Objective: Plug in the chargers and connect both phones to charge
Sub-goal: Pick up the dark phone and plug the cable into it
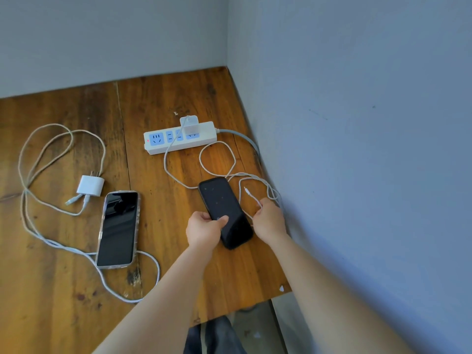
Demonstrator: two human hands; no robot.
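Observation:
A white power strip [204, 141] lies on the wooden table, with one white charger [189, 125] plugged into it. That charger's white cable [217, 159] loops toward the right wall. My left hand [204, 229] grips a black phone [224, 210] by its left edge. My right hand [269, 218] pinches the cable near its free connector [247, 190], just right of the phone. A second phone [118, 228] with a pale case lies face up at the left. A second white charger [90, 185] lies unplugged above it, its long cable [33, 159] coiled beside it.
The wooden table [166, 251] sits in a corner between a back wall and a right wall [357, 149]. Its front edge ends near my legs [214, 335]. The strip's grey cord [242, 136] runs along the right wall.

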